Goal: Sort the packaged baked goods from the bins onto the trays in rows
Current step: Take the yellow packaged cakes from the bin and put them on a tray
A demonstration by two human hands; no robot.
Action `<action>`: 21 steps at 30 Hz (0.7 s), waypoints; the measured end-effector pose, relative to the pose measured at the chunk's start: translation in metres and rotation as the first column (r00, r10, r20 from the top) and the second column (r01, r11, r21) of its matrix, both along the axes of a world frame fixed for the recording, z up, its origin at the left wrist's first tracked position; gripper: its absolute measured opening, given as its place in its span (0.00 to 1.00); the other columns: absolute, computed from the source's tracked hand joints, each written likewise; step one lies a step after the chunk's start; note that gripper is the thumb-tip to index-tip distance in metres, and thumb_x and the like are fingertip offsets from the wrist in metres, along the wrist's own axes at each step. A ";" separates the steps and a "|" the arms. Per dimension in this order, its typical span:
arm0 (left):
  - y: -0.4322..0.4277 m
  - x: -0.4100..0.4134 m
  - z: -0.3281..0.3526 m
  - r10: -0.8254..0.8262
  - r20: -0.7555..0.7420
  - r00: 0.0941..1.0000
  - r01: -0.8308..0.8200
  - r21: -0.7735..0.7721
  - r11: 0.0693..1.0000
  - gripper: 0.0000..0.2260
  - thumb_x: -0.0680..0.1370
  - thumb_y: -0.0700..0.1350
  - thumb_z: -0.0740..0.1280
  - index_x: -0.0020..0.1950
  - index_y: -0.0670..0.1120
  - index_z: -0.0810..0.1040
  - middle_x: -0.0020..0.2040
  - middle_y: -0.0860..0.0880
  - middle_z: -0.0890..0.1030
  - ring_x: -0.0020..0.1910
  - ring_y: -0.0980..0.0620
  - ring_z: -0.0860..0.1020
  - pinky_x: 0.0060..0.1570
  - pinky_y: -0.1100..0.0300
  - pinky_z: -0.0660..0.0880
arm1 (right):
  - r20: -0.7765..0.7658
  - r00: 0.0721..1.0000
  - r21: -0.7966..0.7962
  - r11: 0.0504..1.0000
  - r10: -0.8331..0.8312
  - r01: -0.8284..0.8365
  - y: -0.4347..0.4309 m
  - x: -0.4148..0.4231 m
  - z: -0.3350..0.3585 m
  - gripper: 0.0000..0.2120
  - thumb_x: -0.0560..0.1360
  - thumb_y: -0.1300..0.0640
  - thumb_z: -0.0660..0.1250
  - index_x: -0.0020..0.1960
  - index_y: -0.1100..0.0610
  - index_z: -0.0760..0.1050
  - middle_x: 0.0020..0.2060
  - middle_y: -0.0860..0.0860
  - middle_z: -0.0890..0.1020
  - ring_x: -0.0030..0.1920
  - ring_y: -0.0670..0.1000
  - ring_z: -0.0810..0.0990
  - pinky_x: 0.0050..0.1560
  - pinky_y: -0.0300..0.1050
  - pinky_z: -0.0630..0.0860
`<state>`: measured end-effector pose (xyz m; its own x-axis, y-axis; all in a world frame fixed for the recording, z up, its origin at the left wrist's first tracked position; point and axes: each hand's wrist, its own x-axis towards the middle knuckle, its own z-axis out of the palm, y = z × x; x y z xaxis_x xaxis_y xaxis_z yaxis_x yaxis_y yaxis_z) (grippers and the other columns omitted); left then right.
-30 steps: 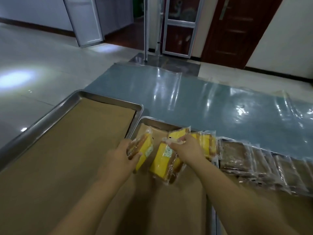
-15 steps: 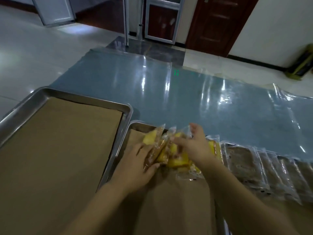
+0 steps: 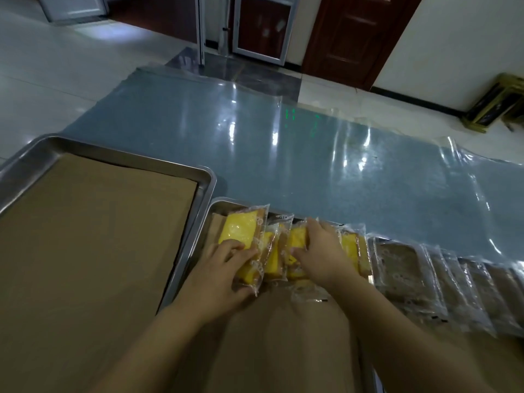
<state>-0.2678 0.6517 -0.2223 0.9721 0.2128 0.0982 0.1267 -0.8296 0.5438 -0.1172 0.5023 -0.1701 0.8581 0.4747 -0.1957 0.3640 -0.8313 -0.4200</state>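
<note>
1. Now the yellow cake packets (image 3: 241, 232) are laid flat at the far end of the middle tray (image 3: 192, 251); a second earlier they were held lifted above it.
2. The leftmost packet is pressed down under the left hand (image 3: 224, 268), fingers spread, not clamped.
3. The next packets are covered by the right hand (image 3: 317, 251), likewise flat on top.
4. Brown packets (image 3: 402, 265) are ranged just beside, to the right.
5. The left tray (image 3: 207, 177) holds only brown paper, so most sorting is judged still to be done.

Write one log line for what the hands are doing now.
left hand: on yellow cake pack | right hand: pressing next packs | middle tray | stage: lining row
</note>
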 end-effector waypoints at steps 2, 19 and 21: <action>0.002 0.008 0.002 0.060 -0.004 0.998 -0.060 0.038 0.997 0.30 0.70 0.58 0.70 0.69 0.57 0.66 0.66 0.55 0.64 0.62 0.54 0.62 0.58 0.59 0.70 | -0.005 1.000 -0.034 0.999 0.020 -0.020 0.009 0.003 0.002 0.24 0.72 0.55 0.70 0.64 0.59 0.67 0.61 0.56 0.72 0.59 0.57 0.73 0.58 0.51 0.73; -0.031 -0.025 0.062 0.079 -0.052 0.995 -0.082 -0.046 0.996 0.25 0.72 0.60 0.67 0.67 0.56 0.67 0.64 0.55 0.69 0.62 0.54 0.67 0.56 0.58 0.68 | 0.088 0.994 0.066 0.996 -0.071 0.065 -0.074 -0.049 0.054 0.23 0.73 0.49 0.69 0.65 0.54 0.70 0.60 0.52 0.76 0.57 0.53 0.76 0.55 0.47 0.74; -0.042 -0.035 0.072 0.054 -0.028 0.998 -0.054 -0.013 0.998 0.22 0.72 0.60 0.67 0.64 0.57 0.71 0.61 0.56 0.73 0.59 0.55 0.69 0.56 0.58 0.69 | 0.109 0.993 0.030 0.998 -0.052 0.049 -0.095 -0.062 0.064 0.19 0.73 0.49 0.68 0.62 0.54 0.72 0.56 0.50 0.79 0.53 0.52 0.78 0.52 0.47 0.75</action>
